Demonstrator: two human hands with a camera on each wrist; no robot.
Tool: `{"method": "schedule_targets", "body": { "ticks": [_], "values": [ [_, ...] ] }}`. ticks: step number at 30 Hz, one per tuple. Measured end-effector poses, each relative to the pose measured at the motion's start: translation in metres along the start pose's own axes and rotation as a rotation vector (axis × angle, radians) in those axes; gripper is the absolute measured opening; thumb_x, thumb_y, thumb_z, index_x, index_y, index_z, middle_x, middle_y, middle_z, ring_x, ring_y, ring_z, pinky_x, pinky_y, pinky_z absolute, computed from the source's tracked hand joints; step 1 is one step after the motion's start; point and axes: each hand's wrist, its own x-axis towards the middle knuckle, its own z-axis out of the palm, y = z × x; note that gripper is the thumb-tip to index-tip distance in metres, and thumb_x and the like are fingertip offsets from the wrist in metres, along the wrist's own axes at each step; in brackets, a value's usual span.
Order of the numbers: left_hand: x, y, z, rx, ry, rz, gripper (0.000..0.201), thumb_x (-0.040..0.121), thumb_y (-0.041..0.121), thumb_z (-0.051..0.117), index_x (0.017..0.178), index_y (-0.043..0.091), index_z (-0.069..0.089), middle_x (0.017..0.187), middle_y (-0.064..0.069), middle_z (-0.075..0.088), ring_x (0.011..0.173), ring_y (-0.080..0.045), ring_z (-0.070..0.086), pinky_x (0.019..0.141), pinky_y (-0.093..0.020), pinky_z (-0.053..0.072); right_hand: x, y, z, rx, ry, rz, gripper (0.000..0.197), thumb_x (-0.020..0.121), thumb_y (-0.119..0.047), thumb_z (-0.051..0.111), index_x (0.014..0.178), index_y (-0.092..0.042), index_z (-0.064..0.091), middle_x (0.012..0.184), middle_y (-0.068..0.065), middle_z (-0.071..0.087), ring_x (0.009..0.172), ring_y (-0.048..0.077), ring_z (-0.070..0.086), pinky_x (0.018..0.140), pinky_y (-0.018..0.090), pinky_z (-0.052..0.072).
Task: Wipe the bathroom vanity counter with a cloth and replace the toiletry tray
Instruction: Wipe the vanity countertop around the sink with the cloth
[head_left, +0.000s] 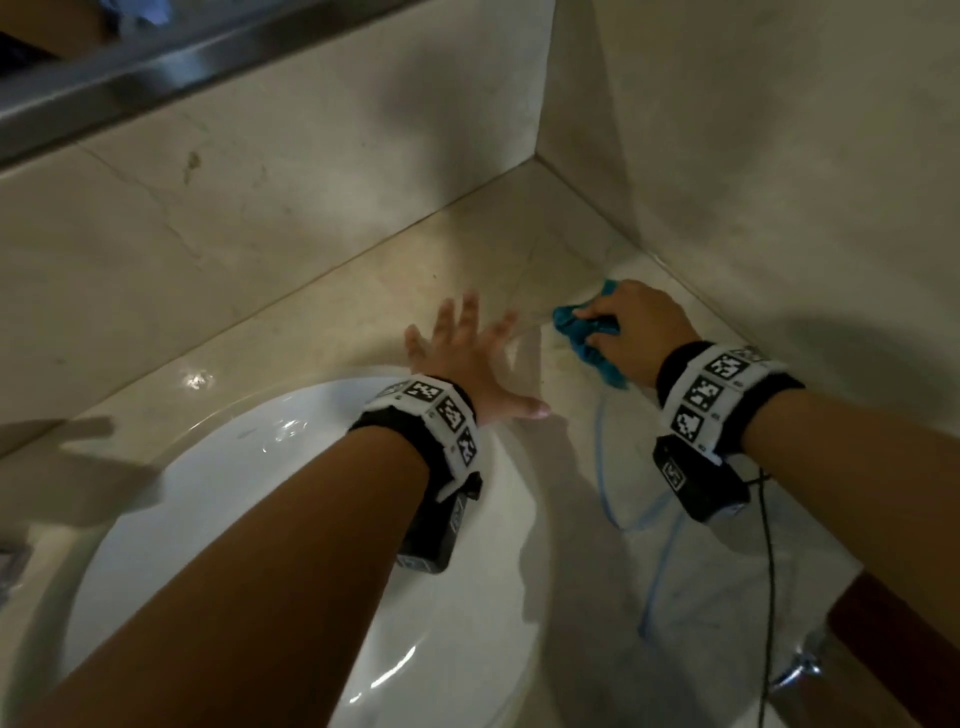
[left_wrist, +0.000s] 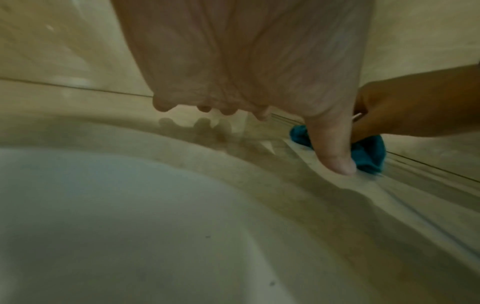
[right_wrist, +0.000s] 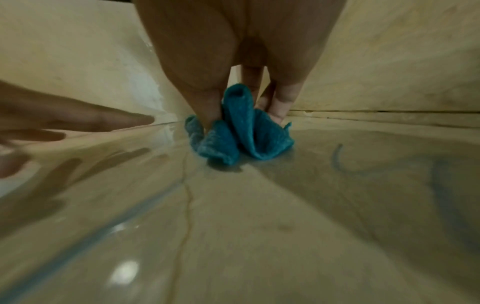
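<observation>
My right hand (head_left: 631, 325) grips a bunched teal cloth (head_left: 584, 338) and holds it down on the beige marble counter (head_left: 322, 322) near the right wall corner. In the right wrist view the cloth (right_wrist: 233, 135) bulges out between thumb and fingers onto the wet, glossy stone. My left hand (head_left: 470, 353) is spread with straight fingers just above the counter behind the basin, a little left of the cloth, holding nothing. The left wrist view shows its thumb (left_wrist: 335, 148) in front of the cloth (left_wrist: 369, 152). No toiletry tray is in view.
A white oval basin (head_left: 249, 493) fills the lower left. A marble backsplash (head_left: 260, 197) and side wall (head_left: 753, 156) close the corner. A thin blue cord (head_left: 657, 566) and a black cable (head_left: 769, 571) trail over the counter at the right. A metal mirror ledge (head_left: 130, 67) runs above.
</observation>
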Motion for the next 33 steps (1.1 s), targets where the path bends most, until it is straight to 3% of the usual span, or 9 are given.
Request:
{"method": "schedule_targets", "body": {
  "ticks": [6,9,11,15,20,24,26,33],
  "values": [
    [0.009,0.006,0.010,0.046,-0.047,-0.017,0.121,0.057,0.079,0.064,0.145,0.048,-0.013,0.155,0.006,-0.026,0.144,-0.025,-0.019,0.113,-0.060,-0.002,-0.020,0.013,0.004,-0.025,-0.080,-0.150,0.037,0.087,-0.012,0.060,0.122,-0.020,0.062,0.117,0.014,0.056,0.109,0.032,0.052,0.088,0.026,0.036],
    [0.011,0.006,0.009,0.049,-0.052,-0.028,0.123,0.055,0.079,0.065,0.145,0.048,-0.014,0.155,0.007,-0.026,0.144,-0.025,-0.020,0.113,-0.061,-0.003,0.002,0.022,-0.002,-0.085,0.059,-0.043,0.034,0.090,-0.019,0.058,0.123,-0.020,0.061,0.124,0.014,0.057,0.119,0.034,0.046,0.099,0.038,0.041],
    [0.012,0.007,0.007,0.040,-0.063,-0.033,0.125,0.054,0.078,0.067,0.144,0.049,-0.014,0.155,0.008,-0.027,0.144,-0.025,-0.020,0.112,-0.062,-0.003,0.008,0.019,-0.001,-0.049,0.101,0.006,0.035,0.090,-0.018,0.058,0.125,-0.016,0.060,0.129,0.017,0.053,0.121,0.035,0.045,0.101,0.038,0.040],
    [0.013,0.006,0.006,0.040,-0.063,-0.033,0.125,0.053,0.077,0.069,0.143,0.050,-0.013,0.155,0.008,-0.027,0.144,-0.025,-0.020,0.112,-0.063,-0.003,-0.011,0.007,0.010,-0.030,0.034,-0.024,0.039,0.091,-0.017,0.055,0.130,-0.017,0.055,0.133,0.014,0.047,0.117,0.033,0.048,0.098,0.033,0.038],
    [0.014,0.007,0.006,0.036,-0.060,-0.033,0.126,0.051,0.078,0.069,0.144,0.050,-0.012,0.155,0.007,-0.026,0.144,-0.026,-0.019,0.112,-0.063,-0.001,-0.026,0.010,0.012,-0.054,-0.062,-0.156,0.037,0.090,-0.017,0.057,0.126,-0.021,0.059,0.116,0.011,0.053,0.107,0.031,0.049,0.089,0.030,0.037],
    [0.014,0.006,0.008,0.031,-0.055,-0.034,0.127,0.052,0.077,0.069,0.144,0.049,-0.013,0.155,0.008,-0.026,0.144,-0.024,-0.020,0.112,-0.063,-0.003,0.006,0.029,0.003,0.002,0.110,0.015,0.033,0.091,-0.015,0.057,0.124,-0.016,0.061,0.116,0.019,0.053,0.108,0.037,0.052,0.095,0.036,0.040],
    [0.014,0.006,0.008,0.028,-0.053,-0.032,0.126,0.052,0.077,0.069,0.144,0.049,-0.013,0.155,0.008,-0.026,0.144,-0.025,-0.021,0.112,-0.063,-0.003,0.012,0.028,0.000,0.003,0.128,0.077,0.033,0.091,-0.014,0.056,0.124,-0.016,0.060,0.120,0.020,0.052,0.111,0.037,0.052,0.097,0.034,0.039],
    [0.014,0.006,0.008,0.021,-0.042,-0.026,0.125,0.051,0.078,0.068,0.143,0.051,-0.011,0.155,0.008,-0.026,0.144,-0.025,-0.020,0.112,-0.063,-0.003,-0.045,0.013,0.011,-0.060,-0.118,-0.158,0.038,0.090,-0.016,0.057,0.127,-0.024,0.058,0.113,0.010,0.054,0.106,0.033,0.051,0.083,0.025,0.034]
  ]
}}
